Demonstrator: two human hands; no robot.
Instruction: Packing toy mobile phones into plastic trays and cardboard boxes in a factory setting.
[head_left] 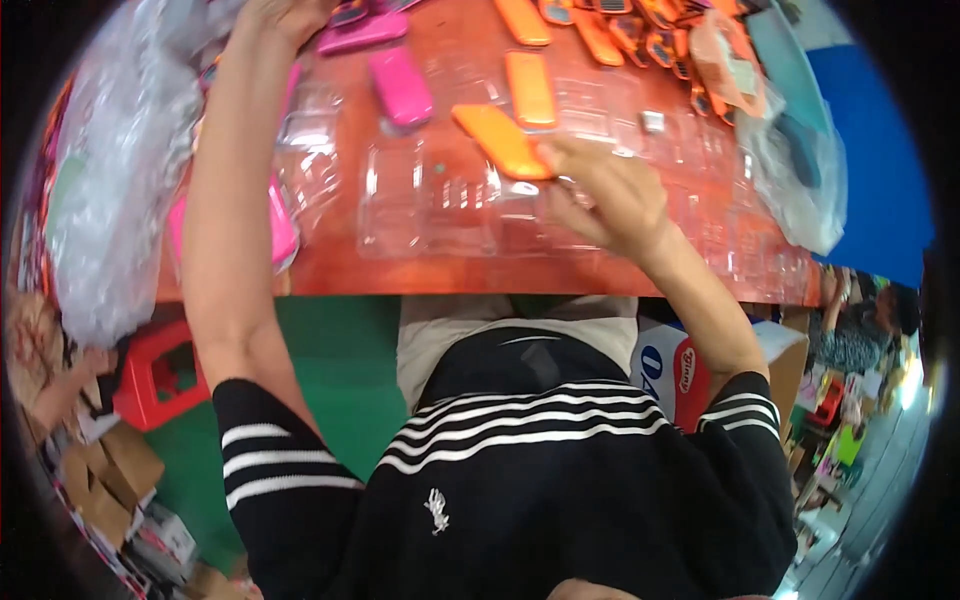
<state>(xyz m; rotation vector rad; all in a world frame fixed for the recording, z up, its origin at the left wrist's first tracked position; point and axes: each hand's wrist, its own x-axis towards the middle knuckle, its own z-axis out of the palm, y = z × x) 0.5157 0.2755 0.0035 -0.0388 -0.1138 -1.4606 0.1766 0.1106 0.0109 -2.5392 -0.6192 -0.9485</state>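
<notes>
My right hand (pixel 615 195) pinches the near end of a flat, glossy orange oblong case (pixel 497 140), held tilted above clear plastic blister trays (pixel 393 200) on the red table. At the far left, my left hand (pixel 296 18) reaches out to the picture's upper edge, beside pink and dark pieces; its fingers are mostly out of sight. A pink oblong case (pixel 400 86) lies between the hands, with another pink case (pixel 362 34) beyond it. Two more orange cases, one upright in the picture (pixel 530 90) and one farther off (pixel 523 20), lie past the held one.
Orange pieces with dark parts (pixel 640 35) are heaped at the far right, near a translucent bag (pixel 800 190). Crumpled clear plastic (pixel 125 190) hangs along the left side. A pink item (pixel 283 225) sits under my left forearm. A red stool (pixel 155 380) stands at the lower left.
</notes>
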